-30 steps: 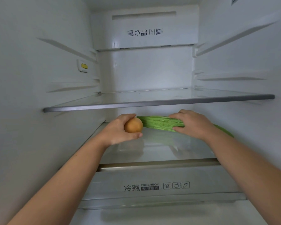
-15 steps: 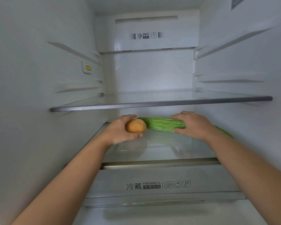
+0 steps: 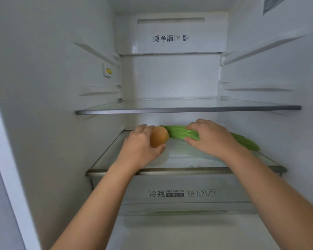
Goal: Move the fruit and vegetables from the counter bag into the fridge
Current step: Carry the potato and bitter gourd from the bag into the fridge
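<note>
- Little has shifted since the earlier frames: both hands keep their hold on the same shelf, and only the view has drifted, so the fridge's left wall fills more of the picture.
- Nearest the camera, two bare forearms reach up from the bottom corners into the open fridge (image 3: 43,123).
- Below the hands sits the clear crisper drawer (image 3: 181,193) (its front is printed FRESHBOX beside three small produce icons), under the metal-trimmed front edge of the lower glass shelf (image 3: 188,170).
- Over that shelf, the left hand (image 3: 141,147) is curled around a round orange-brown fruit (image 3: 159,136), fingers over its far side and thumb under its near side; whether the fruit touches the glass I cannot tell.
- Just to its right, the right hand (image 3: 209,138) is closed over the middle of a long ridged green gourd (image 3: 179,132), which lies across the back of the same shelf, its left tip beside the fruit and its right end poking out past the wrist toward the right wall.
- Above them, the upper glass shelf (image 3: 188,110) carries nothing.
- Farthest back, a white panel (image 3: 181,35) marked DEO is fixed high on the rear wall, and a small yellow switch (image 3: 108,71) sits on the left wall.
</note>
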`<control>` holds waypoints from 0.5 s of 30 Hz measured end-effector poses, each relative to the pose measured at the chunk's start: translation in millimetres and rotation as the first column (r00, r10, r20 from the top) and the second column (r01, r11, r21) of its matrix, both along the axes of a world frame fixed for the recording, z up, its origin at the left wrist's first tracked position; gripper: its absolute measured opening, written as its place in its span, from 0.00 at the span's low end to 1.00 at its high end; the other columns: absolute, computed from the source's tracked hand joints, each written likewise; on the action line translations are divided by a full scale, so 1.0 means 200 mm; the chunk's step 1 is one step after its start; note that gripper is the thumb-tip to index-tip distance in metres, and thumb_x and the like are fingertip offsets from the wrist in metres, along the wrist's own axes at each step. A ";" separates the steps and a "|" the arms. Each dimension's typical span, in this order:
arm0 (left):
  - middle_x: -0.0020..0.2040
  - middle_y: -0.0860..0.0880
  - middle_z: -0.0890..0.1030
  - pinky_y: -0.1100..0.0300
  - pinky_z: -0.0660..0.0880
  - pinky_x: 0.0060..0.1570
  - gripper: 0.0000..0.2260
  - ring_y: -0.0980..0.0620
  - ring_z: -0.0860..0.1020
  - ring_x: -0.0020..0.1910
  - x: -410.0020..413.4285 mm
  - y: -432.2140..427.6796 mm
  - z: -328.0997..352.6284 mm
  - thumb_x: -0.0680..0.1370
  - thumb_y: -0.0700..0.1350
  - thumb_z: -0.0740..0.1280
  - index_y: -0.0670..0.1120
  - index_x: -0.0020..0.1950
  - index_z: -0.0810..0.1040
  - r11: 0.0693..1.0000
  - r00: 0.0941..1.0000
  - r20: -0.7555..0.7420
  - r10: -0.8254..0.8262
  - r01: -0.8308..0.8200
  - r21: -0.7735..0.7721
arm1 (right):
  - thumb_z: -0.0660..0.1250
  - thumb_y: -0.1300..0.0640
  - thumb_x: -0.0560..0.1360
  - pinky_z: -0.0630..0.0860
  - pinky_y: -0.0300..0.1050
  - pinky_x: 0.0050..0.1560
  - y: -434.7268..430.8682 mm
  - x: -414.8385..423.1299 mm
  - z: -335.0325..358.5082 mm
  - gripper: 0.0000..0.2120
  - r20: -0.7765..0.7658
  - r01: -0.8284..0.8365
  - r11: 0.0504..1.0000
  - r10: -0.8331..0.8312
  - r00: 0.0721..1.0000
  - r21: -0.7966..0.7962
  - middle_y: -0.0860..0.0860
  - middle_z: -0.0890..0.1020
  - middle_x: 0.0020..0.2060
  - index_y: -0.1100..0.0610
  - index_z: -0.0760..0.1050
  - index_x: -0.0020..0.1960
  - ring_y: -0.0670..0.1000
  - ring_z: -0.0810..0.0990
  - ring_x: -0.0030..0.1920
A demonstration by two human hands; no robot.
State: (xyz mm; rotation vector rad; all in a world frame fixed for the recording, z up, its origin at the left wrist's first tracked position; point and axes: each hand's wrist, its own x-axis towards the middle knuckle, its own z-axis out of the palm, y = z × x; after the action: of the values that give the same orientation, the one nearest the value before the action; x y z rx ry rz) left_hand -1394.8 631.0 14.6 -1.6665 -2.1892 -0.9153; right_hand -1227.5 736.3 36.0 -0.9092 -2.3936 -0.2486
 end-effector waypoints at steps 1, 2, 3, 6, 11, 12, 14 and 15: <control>0.71 0.45 0.65 0.49 0.62 0.66 0.29 0.44 0.64 0.68 0.02 -0.04 -0.01 0.73 0.54 0.67 0.47 0.71 0.65 1.000 0.999 -0.036 0.015 -0.014 0.023 | 0.60 0.46 0.75 0.69 0.46 0.50 -0.05 -0.01 -0.01 0.20 -0.017 0.005 1.000 -0.004 1.000 0.013 0.52 0.75 0.57 0.52 0.70 0.64 0.53 0.71 0.59; 0.71 0.45 0.65 0.49 0.62 0.66 0.26 0.44 0.64 0.68 0.05 -0.08 -0.03 0.73 0.53 0.66 0.47 0.70 0.66 0.999 0.997 -0.072 0.031 -0.028 0.045 | 0.60 0.46 0.75 0.71 0.46 0.50 -0.09 -0.01 -0.02 0.19 -0.038 0.010 0.999 -0.008 0.999 0.031 0.52 0.76 0.56 0.53 0.71 0.63 0.54 0.72 0.57; 0.70 0.45 0.66 0.48 0.62 0.65 0.24 0.44 0.64 0.67 0.07 -0.12 -0.04 0.74 0.51 0.66 0.46 0.68 0.69 0.997 0.993 -0.106 0.047 -0.040 0.067 | 0.60 0.47 0.75 0.72 0.47 0.50 -0.14 -0.01 -0.03 0.18 -0.060 0.016 0.998 -0.013 0.998 0.052 0.53 0.76 0.54 0.54 0.73 0.62 0.55 0.73 0.55; 0.63 0.42 0.75 0.43 0.67 0.60 0.18 0.40 0.71 0.61 0.12 -0.25 -0.09 0.72 0.49 0.65 0.42 0.58 0.77 0.989 0.979 -0.195 0.057 -0.029 0.146 | 0.59 0.48 0.76 0.72 0.47 0.47 -0.28 -0.01 -0.08 0.17 -0.089 0.045 0.994 -0.036 0.995 0.104 0.53 0.77 0.53 0.56 0.74 0.59 0.55 0.73 0.54; 0.54 0.41 0.80 0.39 0.74 0.51 0.21 0.39 0.78 0.53 0.16 -0.42 -0.19 0.69 0.51 0.57 0.40 0.52 0.80 0.980 0.955 -0.294 0.046 0.015 0.200 | 0.67 0.53 0.71 0.73 0.51 0.42 -0.51 0.00 -0.22 0.13 -0.161 0.037 0.991 -0.016 0.987 0.131 0.57 0.80 0.45 0.60 0.78 0.51 0.61 0.77 0.47; 0.54 0.40 0.80 0.39 0.74 0.51 0.20 0.39 0.78 0.53 0.17 -0.45 -0.21 0.70 0.50 0.57 0.40 0.52 0.80 0.979 0.952 -0.303 0.035 0.028 0.200 | 0.68 0.54 0.70 0.74 0.51 0.40 -0.55 0.00 -0.25 0.12 -0.195 0.033 0.989 -0.004 0.981 0.142 0.57 0.80 0.42 0.61 0.79 0.48 0.61 0.78 0.44; 0.55 0.40 0.80 0.39 0.74 0.52 0.19 0.40 0.77 0.55 0.18 -0.51 -0.25 0.70 0.50 0.58 0.40 0.53 0.79 0.978 0.948 -0.319 0.021 0.047 0.205 | 0.67 0.54 0.68 0.76 0.51 0.38 -0.63 0.02 -0.30 0.12 -0.234 0.020 0.990 0.013 0.972 0.138 0.57 0.81 0.40 0.61 0.80 0.47 0.61 0.79 0.40; 0.56 0.41 0.80 0.40 0.73 0.53 0.19 0.40 0.77 0.56 0.19 -0.55 -0.27 0.71 0.50 0.58 0.40 0.53 0.78 0.976 0.947 -0.321 0.018 0.053 0.210 | 0.65 0.53 0.68 0.77 0.52 0.39 -0.68 0.02 -0.31 0.14 -0.244 0.004 0.992 0.027 0.969 0.123 0.57 0.81 0.40 0.61 0.80 0.47 0.61 0.80 0.40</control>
State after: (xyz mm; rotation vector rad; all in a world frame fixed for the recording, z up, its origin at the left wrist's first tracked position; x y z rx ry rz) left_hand -1356.9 521.0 -40.1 -1.6035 -1.7951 -0.7881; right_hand -1222.8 600.5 -26.5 -0.8186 -2.1310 -0.2597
